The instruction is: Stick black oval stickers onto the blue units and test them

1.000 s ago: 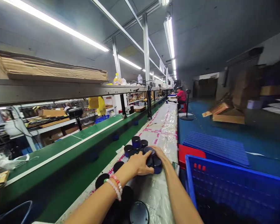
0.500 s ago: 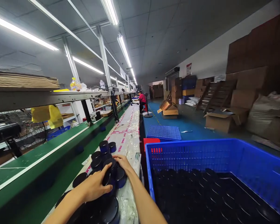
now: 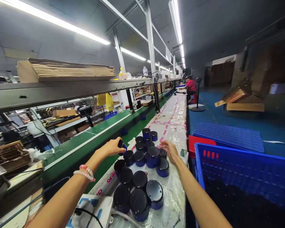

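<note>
My left hand [image 3: 112,147] grips a dark round cap-like piece [image 3: 122,146] between thumb and fingers, over the near edge of the green conveyor [image 3: 104,126]. On the plastic-wrapped bench stands a cluster of similar pieces [image 3: 140,179], with glossy black tops and dark blue sides. Some at the far end appear stacked on others. My right hand [image 3: 169,150] is at the right side of the cluster, fingers spread and slightly curled, holding nothing that I can see.
A blue plastic crate [image 3: 242,155] with dark pieces inside stands at the right, beside a red stool [image 3: 201,142]. A white power strip [image 3: 92,210] with cords lies at the bench's near end. Farther along, a person in red [image 3: 191,85] sits by the bench.
My left hand has moved left from the cluster with one dark piece in it. My right hand has come away from the pieces, its fingers opened. The view has turned left.
</note>
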The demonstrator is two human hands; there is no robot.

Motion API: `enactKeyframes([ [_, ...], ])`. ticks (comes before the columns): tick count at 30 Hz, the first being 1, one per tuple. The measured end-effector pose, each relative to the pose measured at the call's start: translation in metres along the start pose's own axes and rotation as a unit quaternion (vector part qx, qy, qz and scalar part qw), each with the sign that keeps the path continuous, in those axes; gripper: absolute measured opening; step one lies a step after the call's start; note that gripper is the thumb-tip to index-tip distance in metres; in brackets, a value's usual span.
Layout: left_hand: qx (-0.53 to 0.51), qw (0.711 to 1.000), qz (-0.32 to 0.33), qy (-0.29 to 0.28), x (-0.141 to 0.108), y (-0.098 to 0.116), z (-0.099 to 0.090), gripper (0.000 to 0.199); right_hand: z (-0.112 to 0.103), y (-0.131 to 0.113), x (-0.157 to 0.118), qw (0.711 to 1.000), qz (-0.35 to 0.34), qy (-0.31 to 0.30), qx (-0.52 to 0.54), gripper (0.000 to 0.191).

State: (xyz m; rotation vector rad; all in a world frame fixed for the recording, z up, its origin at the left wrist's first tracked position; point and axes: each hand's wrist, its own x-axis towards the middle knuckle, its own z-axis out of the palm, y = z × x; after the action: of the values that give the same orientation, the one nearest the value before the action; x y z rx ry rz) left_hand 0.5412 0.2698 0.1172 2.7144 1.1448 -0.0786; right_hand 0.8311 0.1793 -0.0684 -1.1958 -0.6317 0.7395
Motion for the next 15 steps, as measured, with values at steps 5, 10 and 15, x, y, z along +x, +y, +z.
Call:
enactKeyframes([
  [5, 0.039, 0.995, -0.085, -0.043, -0.008, -0.020, 0.014, 0.034, -0.009, -0.003, 0.028, 0.999, -0.004, 0.040, -0.033, 0.028],
  [10, 0.025, 0.983, -0.105, -0.147, -0.033, -0.031, 0.032, 0.049, -0.007, -0.020, 0.077, 0.995, -0.020, 0.028, -0.091, 0.029],
  [15, -0.044, 0.982, -0.068, -0.172, -0.051, -0.035, 0.056, 0.069, 0.012, -0.038, 0.135, 0.989, 0.010, -0.080, -0.126, 0.029],
])
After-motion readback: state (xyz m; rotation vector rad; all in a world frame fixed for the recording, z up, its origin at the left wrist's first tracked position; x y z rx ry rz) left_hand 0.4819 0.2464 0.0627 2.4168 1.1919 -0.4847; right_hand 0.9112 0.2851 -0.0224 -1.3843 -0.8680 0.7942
